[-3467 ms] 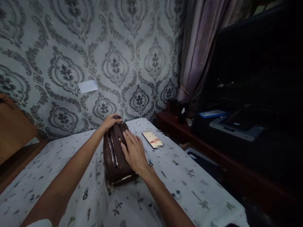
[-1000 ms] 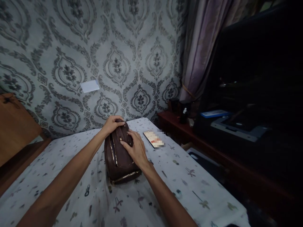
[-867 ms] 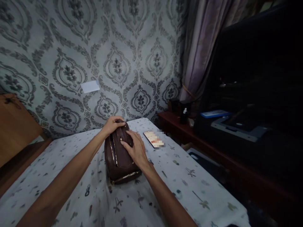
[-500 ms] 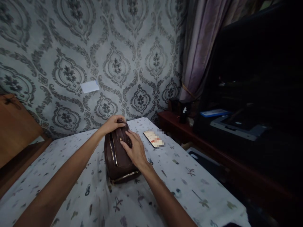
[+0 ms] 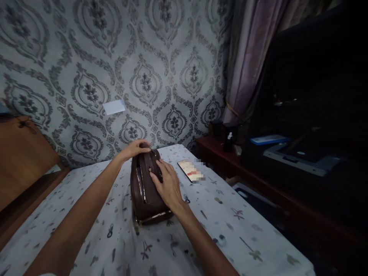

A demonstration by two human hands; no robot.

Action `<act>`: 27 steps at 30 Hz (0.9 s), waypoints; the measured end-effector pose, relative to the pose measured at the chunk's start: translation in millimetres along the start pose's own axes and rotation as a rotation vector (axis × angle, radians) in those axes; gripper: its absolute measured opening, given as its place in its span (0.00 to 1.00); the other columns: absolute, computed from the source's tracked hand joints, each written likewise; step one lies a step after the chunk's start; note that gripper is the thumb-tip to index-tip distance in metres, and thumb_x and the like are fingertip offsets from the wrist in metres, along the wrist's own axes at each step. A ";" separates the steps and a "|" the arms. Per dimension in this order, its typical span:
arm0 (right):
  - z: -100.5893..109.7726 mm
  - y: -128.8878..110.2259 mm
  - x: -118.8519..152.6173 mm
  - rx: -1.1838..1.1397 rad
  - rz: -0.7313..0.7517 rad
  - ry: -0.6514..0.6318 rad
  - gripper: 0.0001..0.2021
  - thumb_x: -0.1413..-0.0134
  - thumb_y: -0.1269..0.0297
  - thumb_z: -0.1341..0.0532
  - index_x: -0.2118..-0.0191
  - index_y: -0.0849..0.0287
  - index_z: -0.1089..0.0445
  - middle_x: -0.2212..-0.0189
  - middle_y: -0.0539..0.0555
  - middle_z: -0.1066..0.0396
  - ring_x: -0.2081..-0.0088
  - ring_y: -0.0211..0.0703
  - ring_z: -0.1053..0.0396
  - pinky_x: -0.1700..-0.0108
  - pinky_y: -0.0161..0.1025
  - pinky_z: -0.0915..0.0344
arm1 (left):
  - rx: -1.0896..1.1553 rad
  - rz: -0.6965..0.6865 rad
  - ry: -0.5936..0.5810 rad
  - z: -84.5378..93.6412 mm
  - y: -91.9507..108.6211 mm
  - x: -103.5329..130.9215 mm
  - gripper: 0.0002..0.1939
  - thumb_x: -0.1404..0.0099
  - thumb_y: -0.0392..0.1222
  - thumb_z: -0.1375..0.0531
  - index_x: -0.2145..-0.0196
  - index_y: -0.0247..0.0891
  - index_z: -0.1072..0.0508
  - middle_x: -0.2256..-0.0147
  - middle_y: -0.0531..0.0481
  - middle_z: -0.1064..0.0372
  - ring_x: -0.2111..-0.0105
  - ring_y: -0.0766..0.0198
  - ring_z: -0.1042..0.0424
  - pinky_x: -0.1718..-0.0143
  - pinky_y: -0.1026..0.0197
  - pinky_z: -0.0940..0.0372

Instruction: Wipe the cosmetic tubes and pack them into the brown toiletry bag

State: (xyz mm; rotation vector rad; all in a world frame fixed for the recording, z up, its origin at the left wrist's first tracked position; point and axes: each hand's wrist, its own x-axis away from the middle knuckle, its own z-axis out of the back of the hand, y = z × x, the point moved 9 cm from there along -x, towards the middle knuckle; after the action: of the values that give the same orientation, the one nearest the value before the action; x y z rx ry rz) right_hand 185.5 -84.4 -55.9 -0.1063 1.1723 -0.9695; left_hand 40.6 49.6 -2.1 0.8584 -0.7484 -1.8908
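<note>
A dark brown leather bag with gold zips lies on the patterned white sheet. At its far end my left hand is closed, its bent fingers gripping the bag's top edge; the fingertips are partly hidden. My right hand rests along the bag's right side with fingers stretched and thumb apart, the thumb tip near a small gold fitting. The zip on the left of the bag's upper face is partly parted. To the right of the bag lies a phone with its screen lit.
Behind the bed stands a wall with grey damask paper, bearing a white card. A reddish wooden ledge with small bottles runs along the right, before a dark screen. An orange-brown wooden board stands at left.
The view has shifted slightly, so everything appears a little further right. Both hands stay on the bag, with the left fingers slightly moved at its far end.
</note>
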 end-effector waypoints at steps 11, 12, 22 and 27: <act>-14.6 -63.7 -2.1 0.140 0.238 -0.215 0.16 0.35 0.58 0.45 0.46 0.53 0.30 0.40 0.58 0.35 0.36 0.56 0.45 0.36 0.61 0.51 | 0.081 0.091 0.224 36.6 -57.8 14.4 0.15 0.56 0.51 0.34 0.78 0.36 0.28 0.80 0.56 0.35 0.76 0.66 0.38 0.72 0.64 0.44; -16.3 -63.4 -1.5 0.137 0.232 -0.221 0.16 0.35 0.57 0.45 0.46 0.53 0.29 0.40 0.57 0.34 0.36 0.56 0.45 0.36 0.62 0.52 | 0.083 0.096 0.236 36.0 -58.8 12.5 0.14 0.56 0.50 0.34 0.79 0.36 0.28 0.81 0.57 0.36 0.76 0.66 0.38 0.72 0.64 0.45; -17.2 -58.5 0.7 0.103 0.220 -0.206 0.15 0.37 0.58 0.43 0.48 0.54 0.28 0.41 0.55 0.33 0.36 0.54 0.44 0.35 0.59 0.53 | 0.180 0.128 0.424 38.7 -62.4 25.2 0.15 0.54 0.51 0.36 0.81 0.38 0.34 0.81 0.58 0.41 0.76 0.67 0.41 0.73 0.65 0.45; -16.5 -58.0 0.8 0.093 0.223 -0.198 0.15 0.36 0.58 0.43 0.49 0.54 0.27 0.40 0.55 0.33 0.36 0.54 0.44 0.35 0.58 0.53 | 0.223 0.144 0.454 35.7 -59.6 31.4 0.15 0.53 0.52 0.37 0.80 0.39 0.34 0.80 0.56 0.38 0.75 0.66 0.38 0.72 0.64 0.42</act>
State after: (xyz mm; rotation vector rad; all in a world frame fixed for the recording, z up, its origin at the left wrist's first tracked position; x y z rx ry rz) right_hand 138.3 -113.8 -32.5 0.0031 0.9338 -0.7961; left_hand -27.7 51.2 -35.9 1.2832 -0.7198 -1.4279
